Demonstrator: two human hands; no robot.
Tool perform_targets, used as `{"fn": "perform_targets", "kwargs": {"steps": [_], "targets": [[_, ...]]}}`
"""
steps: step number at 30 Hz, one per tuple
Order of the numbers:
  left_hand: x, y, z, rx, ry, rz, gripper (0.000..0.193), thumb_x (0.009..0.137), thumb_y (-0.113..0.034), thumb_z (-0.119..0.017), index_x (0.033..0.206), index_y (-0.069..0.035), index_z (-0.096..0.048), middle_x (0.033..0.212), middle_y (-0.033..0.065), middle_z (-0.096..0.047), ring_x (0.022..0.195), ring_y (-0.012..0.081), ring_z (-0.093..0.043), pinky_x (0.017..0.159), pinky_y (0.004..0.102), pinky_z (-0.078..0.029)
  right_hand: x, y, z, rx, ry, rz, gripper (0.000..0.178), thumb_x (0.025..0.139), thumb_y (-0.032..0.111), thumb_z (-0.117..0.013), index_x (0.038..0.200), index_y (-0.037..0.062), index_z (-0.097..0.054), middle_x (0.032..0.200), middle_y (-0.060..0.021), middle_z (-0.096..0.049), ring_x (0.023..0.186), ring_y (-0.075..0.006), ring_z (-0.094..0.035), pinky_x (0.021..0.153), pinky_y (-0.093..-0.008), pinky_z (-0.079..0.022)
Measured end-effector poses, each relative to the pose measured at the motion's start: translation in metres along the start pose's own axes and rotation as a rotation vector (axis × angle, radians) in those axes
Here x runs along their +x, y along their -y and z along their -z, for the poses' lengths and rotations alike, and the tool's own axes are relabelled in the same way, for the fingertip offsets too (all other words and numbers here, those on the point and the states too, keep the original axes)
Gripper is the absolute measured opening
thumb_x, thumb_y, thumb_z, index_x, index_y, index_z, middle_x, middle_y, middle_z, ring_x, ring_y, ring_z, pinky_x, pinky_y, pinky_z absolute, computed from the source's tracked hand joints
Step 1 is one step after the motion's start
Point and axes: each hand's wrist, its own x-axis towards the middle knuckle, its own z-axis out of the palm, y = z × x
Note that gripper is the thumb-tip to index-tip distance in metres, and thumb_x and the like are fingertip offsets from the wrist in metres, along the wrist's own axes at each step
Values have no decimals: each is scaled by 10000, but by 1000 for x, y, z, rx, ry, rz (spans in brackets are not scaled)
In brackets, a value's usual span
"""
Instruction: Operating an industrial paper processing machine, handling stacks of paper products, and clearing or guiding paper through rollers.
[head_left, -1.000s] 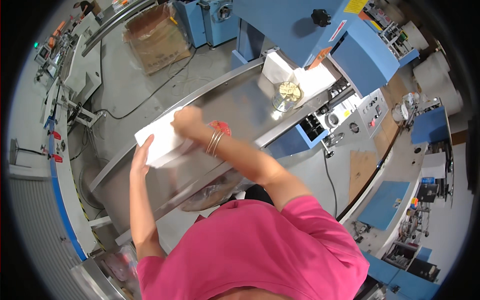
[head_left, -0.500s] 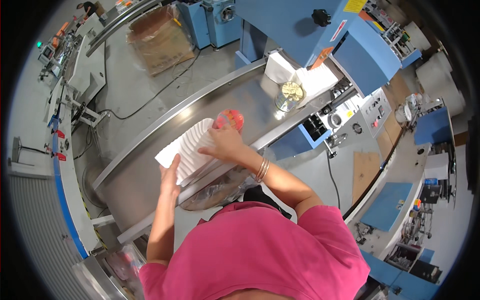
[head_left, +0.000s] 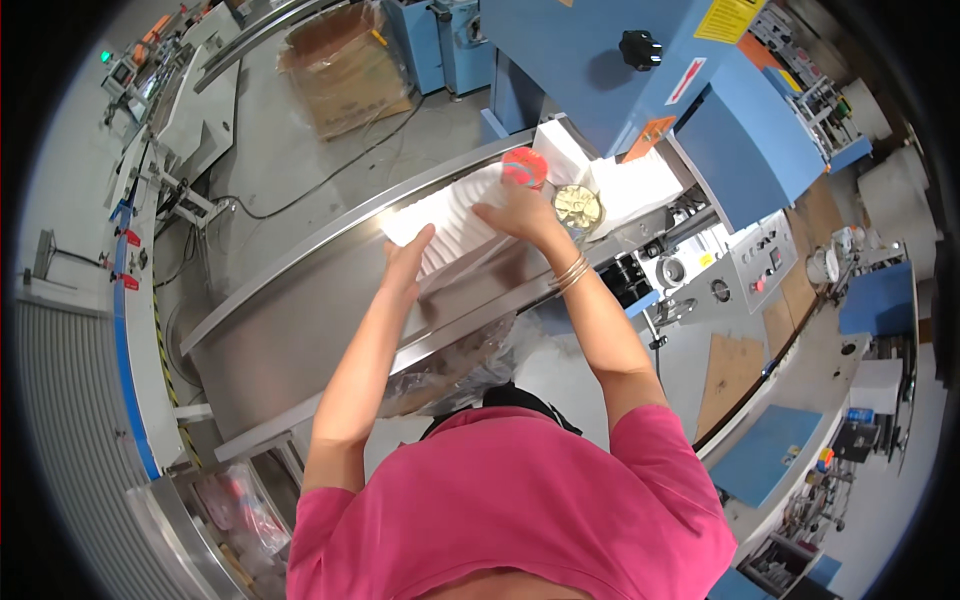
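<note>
A long white ridged stack (head_left: 455,212) lies slantwise over the metal trough (head_left: 290,330), and a round red printed piece (head_left: 524,168) caps its far right end. My left hand (head_left: 405,262) holds the stack's near left end, thumb along its side. At the opposite end my right hand (head_left: 518,212) reaches over the stack, fingertips by the red piece and thumb spread on the white ridges. The fingers beneath the stack are partly hidden. Just right of my right hand stands a clear round container (head_left: 578,207) with a pale gold top.
White blocks (head_left: 640,190) sit at the trough's far right end, beside a tall blue machine (head_left: 590,75). A control panel (head_left: 752,262) stands to the right. An open cardboard box (head_left: 350,75) lies on the floor beyond. Clear plastic film (head_left: 450,365) hangs below the trough's near edge.
Both hands have moved the white stack up and to the right along the trough. Its red end is now close to the white blocks and the clear container.
</note>
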Motion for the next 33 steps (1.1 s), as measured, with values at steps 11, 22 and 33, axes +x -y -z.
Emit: {"fn": "perform_targets", "kwargs": {"steps": [11, 22, 33], "targets": [[-16, -23, -28, 108, -94, 7, 862, 710, -273, -751, 1305, 76, -235, 1296, 211, -410, 1229, 298, -394, 1026, 376, -298, 25, -13, 10, -46, 98, 36, 914, 684, 596, -640, 1181, -148, -456, 1076, -336, -561, 1053, -399, -557, 908, -389, -430], [-66, -38, 100, 194, 53, 114, 1021, 715, -464, -705, 1401, 11, -117, 1437, 227, -224, 1352, 341, -179, 1054, 572, -120, -11, 22, -7, 576, 533, -59, 810, 810, 551, -567, 1287, -81, -397, 1175, -198, -551, 1096, -259, -527, 940, -312, -390], [-153, -40, 174, 30, 43, -153, 768, 698, -275, -759, 1315, -18, -380, 1250, 149, -489, 1169, 238, -459, 998, 348, -355, -89, 136, -118, 882, 612, 195, 558, 835, 249, -639, 1273, -17, -419, 1217, -99, -508, 1109, -192, -474, 963, -311, -358]]}}
